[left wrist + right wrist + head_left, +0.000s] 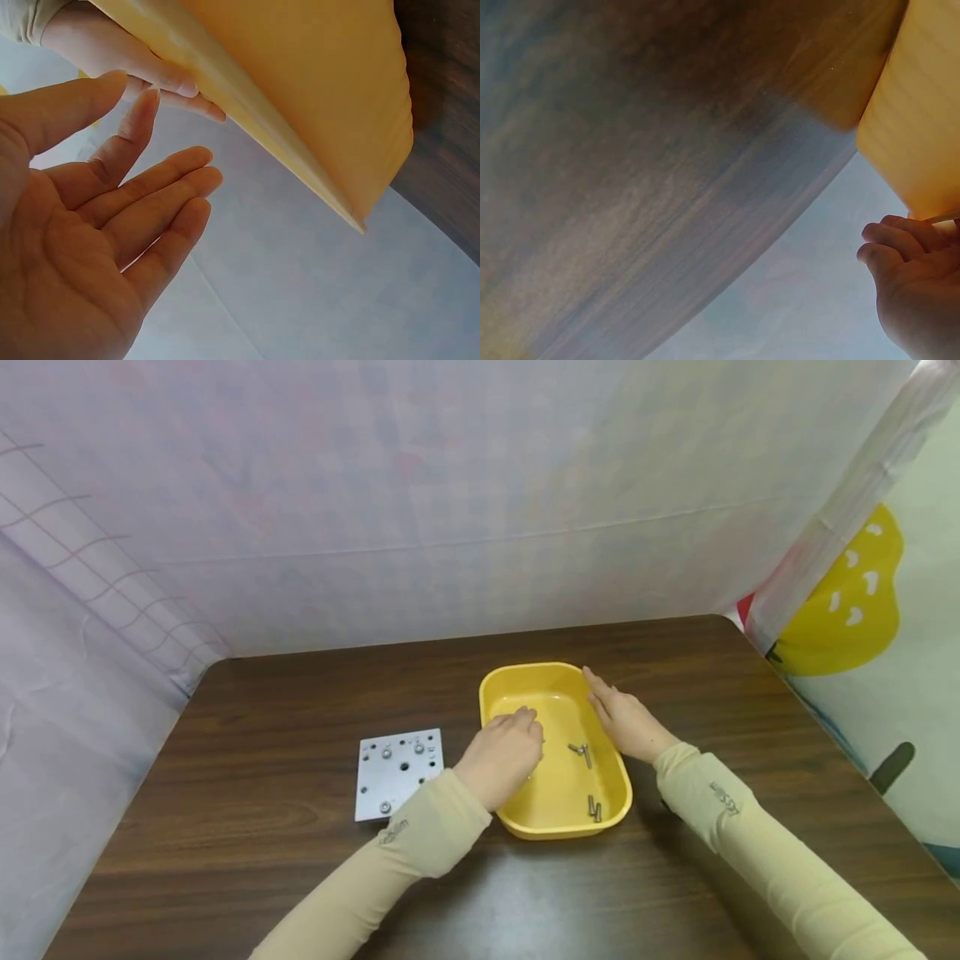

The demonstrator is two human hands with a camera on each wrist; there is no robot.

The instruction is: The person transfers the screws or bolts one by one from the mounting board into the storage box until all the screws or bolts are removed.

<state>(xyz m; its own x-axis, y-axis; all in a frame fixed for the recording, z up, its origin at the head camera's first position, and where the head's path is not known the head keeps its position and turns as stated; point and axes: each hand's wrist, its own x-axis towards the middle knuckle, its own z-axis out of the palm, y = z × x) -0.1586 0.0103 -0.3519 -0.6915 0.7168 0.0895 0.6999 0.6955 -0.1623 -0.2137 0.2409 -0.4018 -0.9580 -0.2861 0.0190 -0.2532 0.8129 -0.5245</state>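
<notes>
A yellow tray (558, 693) stands on the table with several metal screws (592, 808) on its floor, toward the right side. Over the tray's left part is my left hand (504, 756). Its palm and relaxed fingers show in the left wrist view, thumb and index fingertip near each other and nothing visible between them. My right hand (628, 720) rests at the tray's right rim, its straight fingers along the outer wall; the right wrist view shows its fingertips right at the rim. Left of the tray lies a square metal plate (380, 781) with holes and three screws standing in it.
Everything stands on a dark wood-grain table (255, 760). Pale fabric (420, 585) hangs behind its far edge and along the left. A yellow printed shape (847, 602) shows on the fabric at right.
</notes>
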